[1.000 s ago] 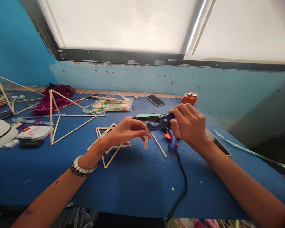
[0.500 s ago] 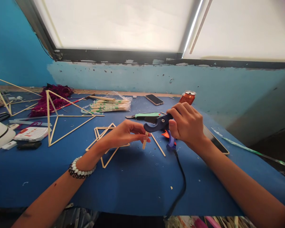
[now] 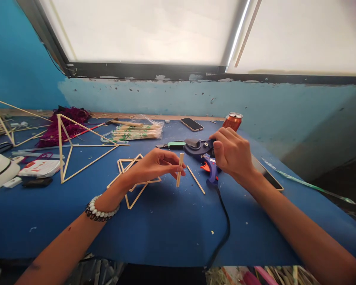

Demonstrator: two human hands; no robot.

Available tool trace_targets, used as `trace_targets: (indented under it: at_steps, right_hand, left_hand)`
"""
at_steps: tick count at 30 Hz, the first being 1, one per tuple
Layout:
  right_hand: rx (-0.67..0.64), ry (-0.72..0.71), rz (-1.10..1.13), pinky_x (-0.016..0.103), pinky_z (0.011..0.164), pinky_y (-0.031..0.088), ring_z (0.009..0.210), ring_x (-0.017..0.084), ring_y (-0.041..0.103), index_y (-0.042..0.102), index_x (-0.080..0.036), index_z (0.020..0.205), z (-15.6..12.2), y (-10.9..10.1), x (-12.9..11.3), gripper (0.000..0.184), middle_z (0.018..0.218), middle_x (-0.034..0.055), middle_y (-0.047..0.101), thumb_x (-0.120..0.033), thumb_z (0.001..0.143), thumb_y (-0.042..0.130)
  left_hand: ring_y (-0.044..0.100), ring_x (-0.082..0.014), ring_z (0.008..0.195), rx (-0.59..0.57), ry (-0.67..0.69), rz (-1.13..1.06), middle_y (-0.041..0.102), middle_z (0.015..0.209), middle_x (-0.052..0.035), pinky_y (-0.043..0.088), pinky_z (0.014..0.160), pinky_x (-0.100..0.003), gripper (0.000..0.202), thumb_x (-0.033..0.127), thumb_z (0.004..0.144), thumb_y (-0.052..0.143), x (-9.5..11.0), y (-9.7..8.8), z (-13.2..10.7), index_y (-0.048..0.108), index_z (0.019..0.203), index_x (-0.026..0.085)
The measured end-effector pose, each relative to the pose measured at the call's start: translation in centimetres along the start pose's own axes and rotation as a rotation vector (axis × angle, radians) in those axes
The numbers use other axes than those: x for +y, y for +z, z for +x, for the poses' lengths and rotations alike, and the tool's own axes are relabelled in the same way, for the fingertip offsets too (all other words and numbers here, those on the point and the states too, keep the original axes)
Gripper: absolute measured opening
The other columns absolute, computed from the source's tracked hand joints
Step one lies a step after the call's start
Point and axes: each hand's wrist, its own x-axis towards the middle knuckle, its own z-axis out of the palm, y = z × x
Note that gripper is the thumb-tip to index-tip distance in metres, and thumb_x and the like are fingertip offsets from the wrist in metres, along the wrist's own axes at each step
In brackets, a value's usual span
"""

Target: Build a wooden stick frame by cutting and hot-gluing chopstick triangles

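My left hand [image 3: 156, 167] pinches a short wooden stick [image 3: 180, 170] upright between its fingertips. My right hand [image 3: 233, 156] is shut on a dark blue hand cutter [image 3: 197, 147], whose jaws point left, clear of the stick. Just below that hand lies a blue glue gun [image 3: 212, 171] with an orange trigger and a black cord [image 3: 224, 233]. A loose wooden stick [image 3: 195, 180] rests on the table between my hands. Under my left wrist lies a flat frame of glued sticks [image 3: 135, 201].
A blue-covered table [image 3: 166, 233] holds a stick pyramid [image 3: 89, 160], a green-handled utility knife [image 3: 173, 145], a bag of wooden sticks [image 3: 136, 132], a phone [image 3: 191, 124], a soda can [image 3: 233, 122], a tablet [image 3: 267, 176] and dark red fibres [image 3: 68, 128]. A wall and window stand behind.
The cutter has moved up and away from the stick, with my right hand drawn slightly back and the tool turned. My left hand holds the stick in nearly the same place.
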Motion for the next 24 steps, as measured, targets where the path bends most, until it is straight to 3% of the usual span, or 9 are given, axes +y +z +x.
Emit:
trace_targets:
  at_steps: [7, 12, 19, 24]
  right_hand:
    - [0.049, -0.129, -0.14, 0.036, 0.066, 0.033, 0.073, 0.021, 0.045, 0.059, -0.018, 0.08, 0.1, 0.3, -0.5, 0.057, 0.077, 0.0081, 0.059, -0.047, 0.106, 0.018]
    - [0.057, 0.032, -0.194, 0.035, 0.063, 0.03, 0.072, 0.02, 0.047, 0.057, -0.018, 0.077, 0.1, 0.2, 0.7, 0.057, 0.075, 0.008, 0.057, -0.046, 0.107, 0.018]
    - [0.039, 0.247, -0.02, 0.033, 0.06, 0.03, 0.069, 0.02, 0.052, 0.06, -0.018, 0.079, 0.0, 0.2, 2.1, 0.063, 0.076, 0.0084, 0.06, -0.048, 0.108, 0.012]
    - [0.061, 0.284, 0.029, 0.033, 0.06, 0.032, 0.068, 0.019, 0.054, 0.06, -0.017, 0.08, 0.0, 0.3, 2.2, 0.069, 0.075, 0.0091, 0.061, -0.053, 0.107, 0.008]
  left_hand:
    - [0.075, -0.0168, 0.079, -0.037, -0.018, -0.002, 0.078, 0.088, -0.0106, 0.06, 0.074, -0.025, 0.019, 0.029, 0.087, 0.075, 0.4, 0.2, -0.2, 0.073, 0.092, 0.01]
    - [0.075, -0.0164, 0.079, -0.079, -0.021, -0.018, 0.078, 0.088, -0.0106, 0.061, 0.074, -0.025, 0.018, 0.027, 0.087, 0.074, 0.5, 0.3, -0.3, 0.073, 0.092, 0.01]
    - [0.076, -0.0176, 0.085, 0.179, 0.007, 0.14, 0.079, 0.096, -0.0111, 0.061, 0.081, -0.027, 0.026, 0.036, 0.086, 0.075, -0.3, -0.1, 0.3, 0.074, 0.094, 0.011]
    - [0.076, -0.0201, 0.083, 0.206, -0.093, 0.1, 0.079, 0.092, -0.0118, 0.063, 0.081, -0.031, 0.033, 0.039, 0.079, 0.081, -0.8, -0.4, 0.7, 0.075, 0.093, 0.01]
